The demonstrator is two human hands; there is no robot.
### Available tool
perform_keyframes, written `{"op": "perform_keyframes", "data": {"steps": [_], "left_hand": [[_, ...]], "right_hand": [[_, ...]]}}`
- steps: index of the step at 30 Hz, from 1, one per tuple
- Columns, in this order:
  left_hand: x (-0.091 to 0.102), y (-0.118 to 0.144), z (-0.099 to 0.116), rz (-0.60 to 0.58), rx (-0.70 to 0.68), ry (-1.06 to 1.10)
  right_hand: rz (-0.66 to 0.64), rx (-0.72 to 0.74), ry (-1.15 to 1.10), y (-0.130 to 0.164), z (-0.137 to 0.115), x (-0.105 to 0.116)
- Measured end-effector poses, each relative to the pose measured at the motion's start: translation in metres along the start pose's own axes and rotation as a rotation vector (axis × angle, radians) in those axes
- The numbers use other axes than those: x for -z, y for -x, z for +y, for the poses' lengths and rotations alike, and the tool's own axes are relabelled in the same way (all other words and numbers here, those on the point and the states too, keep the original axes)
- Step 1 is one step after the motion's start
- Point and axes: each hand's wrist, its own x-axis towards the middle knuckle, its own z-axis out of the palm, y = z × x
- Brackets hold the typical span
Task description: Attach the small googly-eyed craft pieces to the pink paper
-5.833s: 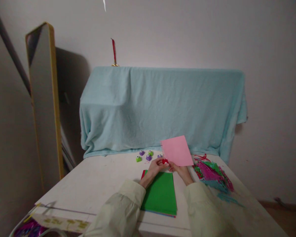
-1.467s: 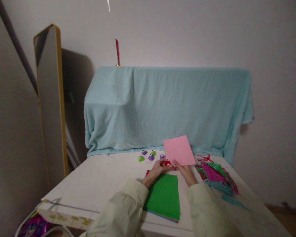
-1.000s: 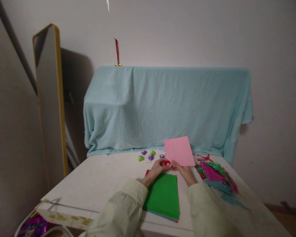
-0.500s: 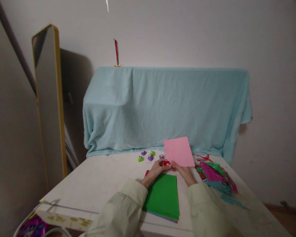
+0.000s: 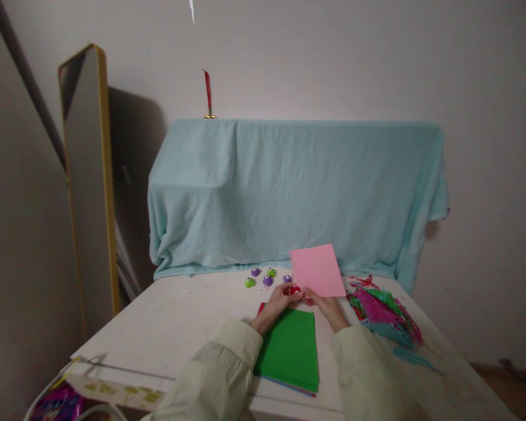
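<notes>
My left hand [image 5: 281, 297] has its fingers closed around a small red craft punch [image 5: 295, 290], partly hidden by them. The punch sits at the lower left corner of a pink sheet [image 5: 319, 270], whose left edge shows small notches. My right hand [image 5: 326, 305] pinches the sheet's lower edge between thumb and fingers, holding it tilted up above the table. Below my wrists lies a stack of coloured sheets with a green sheet [image 5: 288, 351] on top. Just beyond my left hand stand several small purple and green punches [image 5: 267, 280] with dark round dots on white tops.
A heap of punched coloured scraps [image 5: 382, 313] lies at the right of the white table [image 5: 166, 327]. A light blue cloth [image 5: 298, 187] covers a bulky object behind. A tall framed mirror [image 5: 87, 175] leans at the left; a purple bag [image 5: 59, 403] is below the table's left corner.
Almost nothing differs. The red punch shows slightly more between my left fingers, and both hands keep their places on the sheet and the punch.
</notes>
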Motion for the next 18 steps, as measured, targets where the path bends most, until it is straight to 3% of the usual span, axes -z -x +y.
{"op": "perform_keyframes", "data": {"steps": [6,11,18], "left_hand": [[0.005,-0.001,-0.009,0.072,0.036,-0.004],[0.006,-0.001,-0.01,0.065,0.047,0.008],[0.003,-0.002,0.0,0.042,-0.087,-0.04]], "right_hand": [[0.055,-0.061,0.018,0.002,-0.003,-0.005],[0.05,-0.084,0.007,0.004,-0.005,-0.005],[-0.008,-0.005,0.053,-0.006,0.01,0.003]]}}
